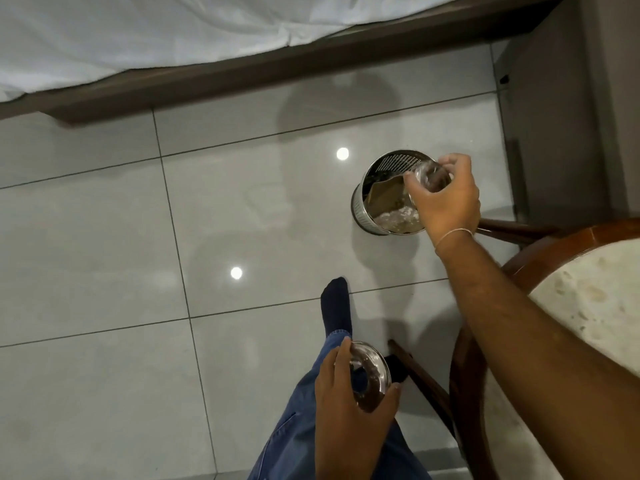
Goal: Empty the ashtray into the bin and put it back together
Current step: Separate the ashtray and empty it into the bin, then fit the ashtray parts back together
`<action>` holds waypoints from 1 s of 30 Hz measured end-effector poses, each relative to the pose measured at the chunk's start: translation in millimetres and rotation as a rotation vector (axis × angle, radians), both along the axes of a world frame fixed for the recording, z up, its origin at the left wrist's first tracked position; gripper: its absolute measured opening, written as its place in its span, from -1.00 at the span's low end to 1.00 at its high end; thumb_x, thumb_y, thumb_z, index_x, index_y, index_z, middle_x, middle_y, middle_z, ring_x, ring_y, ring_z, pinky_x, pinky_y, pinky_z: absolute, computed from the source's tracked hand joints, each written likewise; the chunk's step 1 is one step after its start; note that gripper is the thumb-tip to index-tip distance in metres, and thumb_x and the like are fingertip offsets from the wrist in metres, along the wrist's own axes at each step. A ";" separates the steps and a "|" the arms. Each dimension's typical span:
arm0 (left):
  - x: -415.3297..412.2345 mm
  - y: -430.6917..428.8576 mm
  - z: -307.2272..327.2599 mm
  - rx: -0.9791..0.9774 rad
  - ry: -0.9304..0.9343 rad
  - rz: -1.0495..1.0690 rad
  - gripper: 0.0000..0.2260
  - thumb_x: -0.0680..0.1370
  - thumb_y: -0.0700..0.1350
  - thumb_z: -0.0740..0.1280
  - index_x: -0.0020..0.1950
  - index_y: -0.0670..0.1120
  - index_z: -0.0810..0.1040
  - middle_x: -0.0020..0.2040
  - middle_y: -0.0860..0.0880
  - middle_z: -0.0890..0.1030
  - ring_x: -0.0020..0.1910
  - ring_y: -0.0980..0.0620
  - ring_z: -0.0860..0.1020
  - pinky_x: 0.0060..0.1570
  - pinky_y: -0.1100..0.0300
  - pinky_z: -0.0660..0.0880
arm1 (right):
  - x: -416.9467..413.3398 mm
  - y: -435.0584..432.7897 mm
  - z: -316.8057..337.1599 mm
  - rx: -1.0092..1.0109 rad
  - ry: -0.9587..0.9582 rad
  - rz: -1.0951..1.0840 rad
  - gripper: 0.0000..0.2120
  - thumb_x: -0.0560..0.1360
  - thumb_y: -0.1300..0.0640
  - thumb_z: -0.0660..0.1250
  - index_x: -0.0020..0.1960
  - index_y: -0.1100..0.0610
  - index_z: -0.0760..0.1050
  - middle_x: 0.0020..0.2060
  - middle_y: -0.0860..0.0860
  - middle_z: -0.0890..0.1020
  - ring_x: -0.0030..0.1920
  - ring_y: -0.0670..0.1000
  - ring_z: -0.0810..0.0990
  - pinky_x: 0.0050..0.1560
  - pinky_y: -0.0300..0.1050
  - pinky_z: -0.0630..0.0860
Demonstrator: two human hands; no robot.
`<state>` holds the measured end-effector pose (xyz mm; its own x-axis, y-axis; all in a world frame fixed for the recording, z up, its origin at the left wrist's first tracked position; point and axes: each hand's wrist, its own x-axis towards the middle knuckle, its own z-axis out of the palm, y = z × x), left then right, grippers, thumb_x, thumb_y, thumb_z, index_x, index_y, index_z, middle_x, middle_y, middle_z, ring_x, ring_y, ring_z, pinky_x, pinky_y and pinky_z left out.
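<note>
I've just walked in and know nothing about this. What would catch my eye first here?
Probably the right hand tipping a glass ashtray bowl over the perforated metal bin on the glossy tiled floor. Nearer the camera, the left hand holds the ashtray's shiny metal lid above a jeans-clad leg. A white-sheeted bed runs along the top.

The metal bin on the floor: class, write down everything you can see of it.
The bin is a small round can of shiny metal, its wall pierced with rows of tiny holes. It stands upright and open on the grey tiled floor, beside a wooden table leg. Inside lie a brown card-like scrap and pale crumpled rubbish. The right hand holds a glass ashtray bowl tipped over its mouth, hiding its near rim.
</note>
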<state>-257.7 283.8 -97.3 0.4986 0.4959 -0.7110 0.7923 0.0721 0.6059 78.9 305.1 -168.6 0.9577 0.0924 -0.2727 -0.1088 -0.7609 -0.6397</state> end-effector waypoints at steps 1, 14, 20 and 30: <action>-5.0 -3.5 -1.8 0.006 -0.007 0.018 -0.12 0.42 0.43 0.50 0.63 0.39 0.12 0.62 0.31 0.25 0.59 0.25 0.26 0.51 0.14 0.36 | -1.2 0.8 1.4 0.014 -0.020 0.016 -0.46 0.41 -0.29 0.56 0.25 -0.09 0.49 0.09 -0.05 0.74 0.09 0.06 0.73 0.03 0.04 0.71; 11.7 17.8 14.7 0.048 -0.028 -0.085 -0.22 0.42 0.35 0.54 0.52 0.54 0.18 0.53 0.37 0.30 0.53 0.34 0.30 0.44 0.23 0.36 | -12.6 -32.4 2.2 0.404 0.592 -0.481 -0.58 0.47 -0.11 0.63 0.23 -0.08 0.56 0.12 0.04 0.75 0.13 0.12 0.74 -0.09 0.01 0.71; 75.2 27.1 47.6 0.146 -0.170 -0.062 -0.15 0.31 0.28 0.60 0.55 0.27 0.37 0.38 0.34 0.51 0.35 0.36 0.50 0.27 0.42 0.50 | -31.8 -99.3 61.8 1.009 0.930 -0.651 -0.40 0.64 -0.25 0.37 0.51 0.13 0.57 0.41 0.20 0.69 0.29 0.16 0.69 -0.03 0.10 0.78; 186.6 -45.4 96.4 0.111 -0.438 -0.526 -0.14 0.41 0.28 0.60 0.63 0.21 0.32 0.46 0.29 0.44 0.43 0.36 0.43 0.31 0.52 0.38 | -104.3 -227.3 135.2 1.068 0.802 -0.714 -0.23 0.31 -0.46 0.55 0.30 0.06 0.75 0.22 0.21 0.79 0.18 0.17 0.78 0.22 0.15 0.67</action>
